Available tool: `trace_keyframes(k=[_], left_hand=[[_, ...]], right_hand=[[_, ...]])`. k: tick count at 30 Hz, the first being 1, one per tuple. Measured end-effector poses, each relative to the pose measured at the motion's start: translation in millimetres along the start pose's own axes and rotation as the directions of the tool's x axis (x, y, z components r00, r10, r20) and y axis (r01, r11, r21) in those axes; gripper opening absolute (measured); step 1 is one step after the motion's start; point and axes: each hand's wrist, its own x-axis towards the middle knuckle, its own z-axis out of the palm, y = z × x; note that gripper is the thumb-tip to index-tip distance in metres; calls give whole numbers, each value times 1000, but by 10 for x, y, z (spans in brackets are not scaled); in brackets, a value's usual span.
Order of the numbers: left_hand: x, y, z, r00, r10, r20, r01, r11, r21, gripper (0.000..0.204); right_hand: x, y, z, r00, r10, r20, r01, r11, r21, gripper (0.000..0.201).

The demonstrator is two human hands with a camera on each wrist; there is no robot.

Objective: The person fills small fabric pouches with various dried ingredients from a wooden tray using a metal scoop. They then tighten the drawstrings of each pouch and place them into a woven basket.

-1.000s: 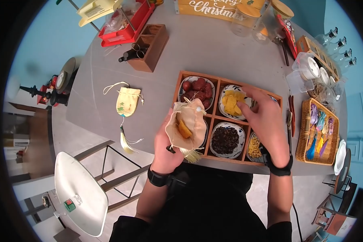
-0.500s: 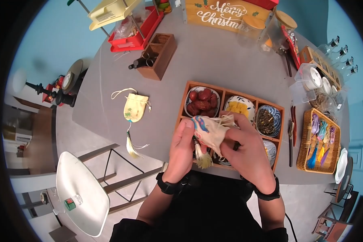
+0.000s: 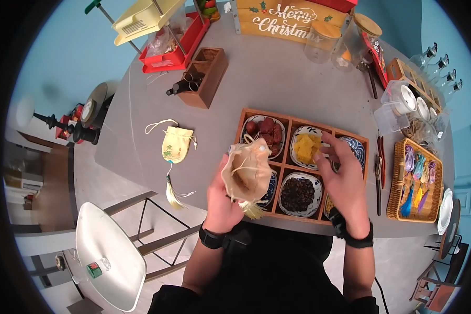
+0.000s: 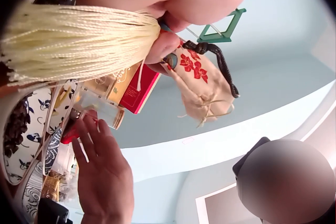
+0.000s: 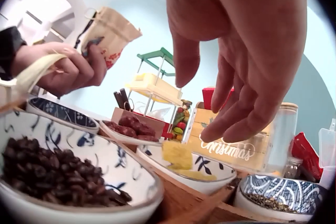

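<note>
My left hand (image 3: 221, 206) grips a beige drawstring pouch (image 3: 247, 172), its mouth wide and facing up. In the left wrist view, red flowers mark the pouch (image 4: 202, 85), and a pale tassel (image 4: 79, 43) hangs by the hand. My right hand (image 3: 345, 180) hovers over a bowl of yellow pieces (image 3: 304, 148), fingers loosely bent and apart. The right wrist view shows its fingertips above the yellow pieces (image 5: 177, 155), holding nothing. The bowl sits in a divided wooden box (image 3: 287, 149), beside red dates (image 3: 267, 131) and dark seeds (image 3: 298, 194).
A second, yellow pouch (image 3: 177, 144) with a tassel lies to the left. On the right are a wicker basket (image 3: 400, 212) of colored tassels and dark-handled tools (image 3: 378, 183). A wooden organizer (image 3: 209, 78), red tray (image 3: 165, 65) and lidded jars (image 3: 322, 47) stand farther back.
Half a second ago both hands were together at the pouch; the right hand has moved back over the yellow pieces. The left hand has turned the pouch mouth upward again.
</note>
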Motion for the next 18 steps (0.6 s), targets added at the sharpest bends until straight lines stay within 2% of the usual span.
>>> trace_keyframes(k=[1,2,3,4,6,7,8,9,10,11,12,13,14,16,18], left_hand=[[3,-12,-7,998,-42,51,54,966,-252,40],[-2,-15,-11,992,-70,109,115,868,-483,40],[-14,-11,-13,986,-28,163,103,876,-471,39],[-2,-1,6,987,-28,161,101,878,-469,39],[25,35,132,995,85,60,-69,971,-230,37],[-7,171,346,995,72,-71,-80,991,-111,36],[62,98,288,990,-53,-127,19,967,-254,33],[65,43,265,994,12,-108,-29,986,-164,30],[57,24,247,994,76,-85,-82,994,-73,27],[33,45,219,991,88,-97,-96,993,-71,27],[-1,70,185,997,73,-28,-74,997,-24,23],[-30,96,150,998,54,39,-55,998,26,18],[-55,108,113,997,69,21,-69,997,29,18],[-107,133,58,995,95,40,-101,978,180,11],[-155,271,43,992,121,-41,-108,964,242,9]], right_hand=[[-81,-143,-24,1000,18,18,-19,999,35,47],[-186,-196,-14,997,-48,67,43,995,86,51],[-275,-243,2,987,-118,112,101,985,142,55],[-334,-335,12,986,-119,113,102,984,146,55],[-426,-513,46,906,-55,419,-18,986,169,62],[-423,-550,93,905,-57,422,-18,985,172,62],[-399,-582,145,928,-37,370,-40,979,200,54],[-376,-599,186,948,-16,319,-60,972,228,46],[-352,-571,223,944,-25,329,-55,971,232,46],[-310,-509,264,964,32,265,-133,918,373,36],[-265,-458,293,972,99,212,-197,837,511,27],[-221,-412,295,983,69,168,-141,875,462,19],[-180,-380,292,991,36,128,-86,908,411,11],[-129,-495,242,980,40,193,-113,917,383,11],[-100,-559,268,963,-30,269,-86,908,410,13]])
